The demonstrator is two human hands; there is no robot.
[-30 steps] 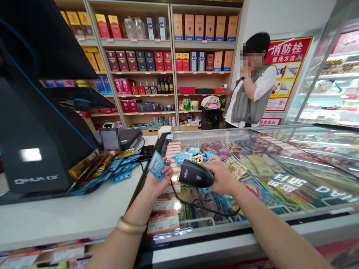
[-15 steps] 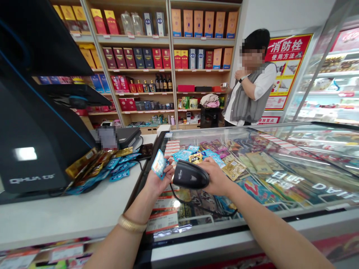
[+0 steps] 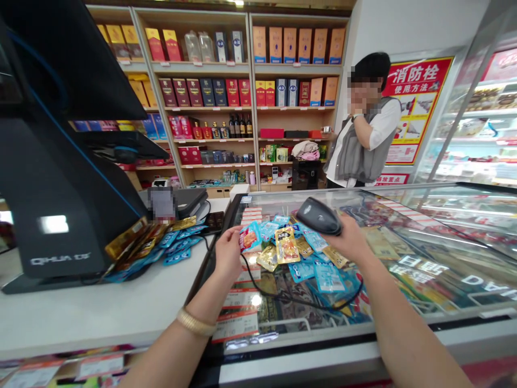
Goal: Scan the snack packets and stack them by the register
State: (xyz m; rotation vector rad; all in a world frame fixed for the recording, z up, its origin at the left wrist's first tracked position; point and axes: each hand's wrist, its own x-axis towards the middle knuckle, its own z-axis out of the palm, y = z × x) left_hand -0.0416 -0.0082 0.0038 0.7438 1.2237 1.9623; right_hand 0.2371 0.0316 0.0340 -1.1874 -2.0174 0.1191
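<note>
My left hand (image 3: pixel 228 251) pinches a small blue snack packet (image 3: pixel 251 237) by its left edge, with the printed side up, at the near-left side of a loose pile. My right hand (image 3: pixel 352 241) is closed around a black barcode scanner (image 3: pixel 319 216), raised above the pile and tilted to the left. Beneath lie several blue packets (image 3: pixel 329 276) and gold packets (image 3: pixel 287 245) on the glass freezer top (image 3: pixel 278 328). The scanner's cord (image 3: pixel 274 296) loops across the glass between my arms.
At left, a checkout machine (image 3: pixel 76 215) stands on a white counter (image 3: pixel 133 318), with more blue packets (image 3: pixel 177 256) beside its base. Across the freezer stands a person in a grey vest (image 3: pixel 357 156). Shelves of boxed bottles (image 3: pixel 210 92) line the back wall.
The scanner has moved up and right, away from my left hand. The packet in my left hand has tipped from upright to flatter beside the pile. The person's hand has risen to the face.
</note>
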